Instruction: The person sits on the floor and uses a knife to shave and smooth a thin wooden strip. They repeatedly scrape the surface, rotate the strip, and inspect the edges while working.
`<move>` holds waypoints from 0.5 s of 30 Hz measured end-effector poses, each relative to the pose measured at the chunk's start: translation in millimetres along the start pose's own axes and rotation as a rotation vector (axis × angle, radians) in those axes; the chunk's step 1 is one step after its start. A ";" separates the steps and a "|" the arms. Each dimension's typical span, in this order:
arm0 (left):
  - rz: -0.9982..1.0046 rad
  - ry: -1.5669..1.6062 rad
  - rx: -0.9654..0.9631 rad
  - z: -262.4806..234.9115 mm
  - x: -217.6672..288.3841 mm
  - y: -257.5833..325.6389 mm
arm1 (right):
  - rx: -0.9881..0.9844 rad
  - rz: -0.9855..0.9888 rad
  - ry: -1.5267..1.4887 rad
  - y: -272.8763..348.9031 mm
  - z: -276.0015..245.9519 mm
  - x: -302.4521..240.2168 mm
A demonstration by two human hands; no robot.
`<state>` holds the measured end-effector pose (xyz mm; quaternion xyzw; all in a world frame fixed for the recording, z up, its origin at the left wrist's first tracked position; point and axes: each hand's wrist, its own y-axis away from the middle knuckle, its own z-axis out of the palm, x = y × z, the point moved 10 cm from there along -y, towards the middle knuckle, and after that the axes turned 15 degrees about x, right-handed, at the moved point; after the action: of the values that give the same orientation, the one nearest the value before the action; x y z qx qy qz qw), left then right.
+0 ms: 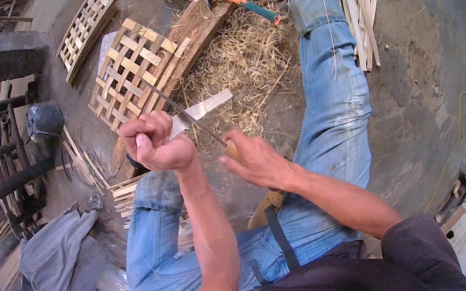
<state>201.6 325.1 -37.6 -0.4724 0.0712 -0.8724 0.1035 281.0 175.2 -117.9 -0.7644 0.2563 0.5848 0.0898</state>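
Note:
My left hand (pixel 156 142) is closed in a fist around one end of a short, flat, pale strip (pixel 208 105), perhaps bamboo. The strip sticks out to the right of the fist. My right hand (pixel 254 160) grips the wooden handle (pixel 232 149) of a long, thin knife. Its dark blade (pixel 195 121) runs up and to the left, crossing the strip close to my left fist. Just beyond the fist lies a woven lattice panel (pixel 130 70) of pale slats, resting against a thick wooden plank (pixel 196 29).
A hammer (pixel 247 6) with an orange and green handle lies on the plank's far end. Curly shavings (pixel 250 63) cover the floor ahead. Pale strips (pixel 360 15) lie beyond my outstretched leg. A second woven panel (pixel 87 31) is far left; a grey cloth (pixel 62 258) hangs near left.

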 end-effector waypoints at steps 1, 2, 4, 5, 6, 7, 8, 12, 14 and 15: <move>0.013 -0.010 -0.003 1.1 0.4 1.1 | 0.004 -0.014 -0.005 0.0 -0.8 -3.5; 0.021 -0.017 -0.005 7.1 -0.1 3.9 | 0.012 0.010 0.019 -0.1 -0.7 5.2; 0.047 -0.067 -0.041 11.8 1.1 9.4 | 0.025 0.057 0.066 0.7 3.7 27.3; 0.066 -0.099 -0.078 15.7 0.0 11.4 | 0.027 0.080 0.076 -0.7 2.5 33.6; 0.086 -0.132 -0.114 18.8 -0.1 13.4 | 0.028 0.103 0.085 -1.6 1.3 39.1; 0.054 -0.077 -0.109 15.8 0.8 13.3 | 0.027 0.125 0.093 -2.5 0.5 42.7; 0.066 -0.089 -0.085 15.1 0.3 12.5 | 0.031 0.063 0.064 -2.7 -1.3 30.5; 0.071 -0.095 -0.092 26.7 1.0 19.1 | 0.013 0.005 0.124 -5.4 -9.7 25.2; 0.091 -0.077 -0.180 24.4 3.9 17.2 | 0.004 0.005 0.129 -12.2 -8.8 22.4; 0.048 -0.078 -0.181 18.7 3.1 20.2 | 0.005 0.013 0.091 -3.7 -14.8 8.8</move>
<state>217.9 304.3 -29.4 -0.5115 0.1569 -0.8407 0.0841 297.0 169.4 -122.3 -0.7883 0.2666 0.5492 0.0759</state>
